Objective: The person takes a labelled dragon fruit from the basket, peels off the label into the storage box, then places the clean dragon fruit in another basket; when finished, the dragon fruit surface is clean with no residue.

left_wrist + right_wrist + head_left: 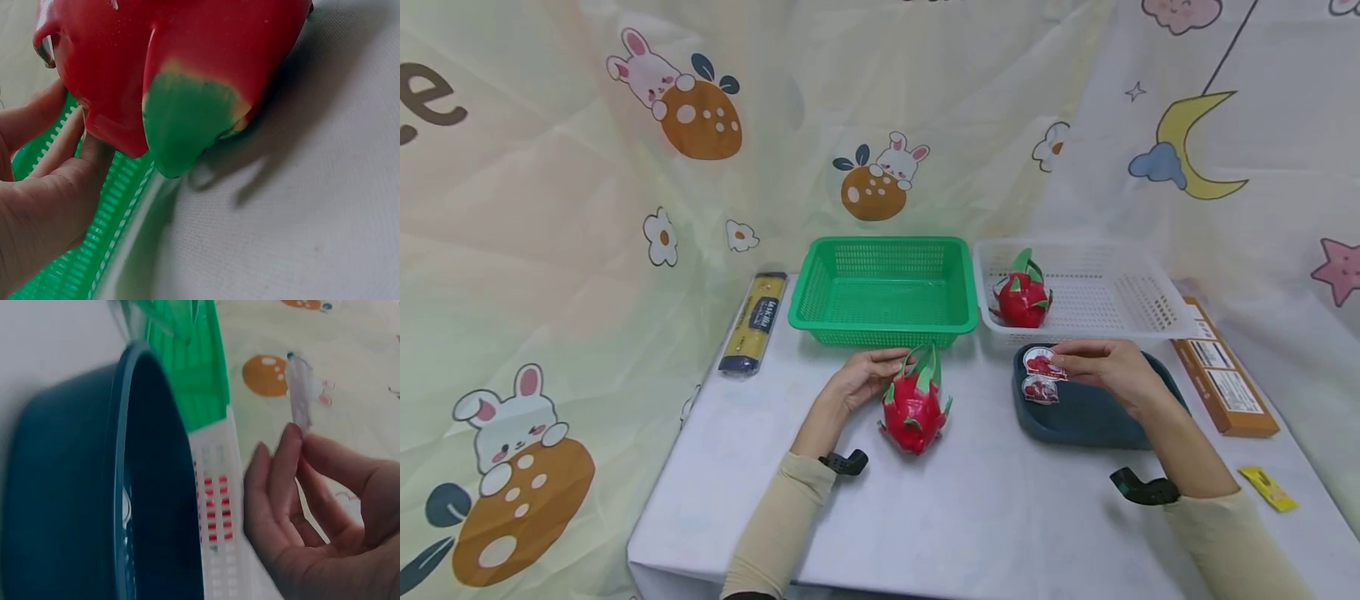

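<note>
A red toy dragon fruit (913,414) with green leaf tips is at the middle of the table. My left hand (863,379) holds it from behind, near its leafy top; some fingertips are hidden by the fruit. In the left wrist view, the fingers lie against the fruit's red side (103,69). Over a dark blue tray (1093,421), my right hand (1108,367) pinches a small round-edged sticker (1042,362) with a red fruit picture between thumb and finger. The sticker (300,394) appears edge-on in the right wrist view. A similar sticker (1040,390) is just below it.
A green basket (883,327) stands behind the left hand. Beside it, a white basket (1120,327) contains another dragon fruit (1024,300). A yellow package (754,325) lies at the left; an orange-brown box (1228,375) and a yellow packet (1267,488) lie at the right.
</note>
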### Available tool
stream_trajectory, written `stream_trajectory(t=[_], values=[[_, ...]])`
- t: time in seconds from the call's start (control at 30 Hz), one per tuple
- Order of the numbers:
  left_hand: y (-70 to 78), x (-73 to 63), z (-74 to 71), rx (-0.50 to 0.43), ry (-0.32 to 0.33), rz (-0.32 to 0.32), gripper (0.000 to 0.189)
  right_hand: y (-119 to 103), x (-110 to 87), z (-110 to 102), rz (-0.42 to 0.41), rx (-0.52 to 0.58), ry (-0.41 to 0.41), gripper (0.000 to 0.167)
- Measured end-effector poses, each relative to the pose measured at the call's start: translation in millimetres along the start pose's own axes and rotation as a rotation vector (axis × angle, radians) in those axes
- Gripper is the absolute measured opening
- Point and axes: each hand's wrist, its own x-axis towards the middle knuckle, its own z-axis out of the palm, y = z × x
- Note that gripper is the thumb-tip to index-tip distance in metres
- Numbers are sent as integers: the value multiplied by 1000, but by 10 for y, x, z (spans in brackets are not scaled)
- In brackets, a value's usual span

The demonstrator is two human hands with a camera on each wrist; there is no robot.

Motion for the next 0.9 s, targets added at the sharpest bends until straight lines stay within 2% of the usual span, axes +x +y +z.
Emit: stream_trajectory(t=[0.27,0.47,0.7,0.9], values=[[1,3,-19,-7,-14,3,45,104,43,-221,26,-124,-8,48],[-14,-50,-64,-15,-4,-7,45,193,62,-313,59,-208,-36,52],[-4,-44,-54,-7,-10,-5,44,182,144,-490,88,-212,-72,49],[19,7,-46,-19,-9,-7,45,183,297,-649,196,-158,-115,50]])
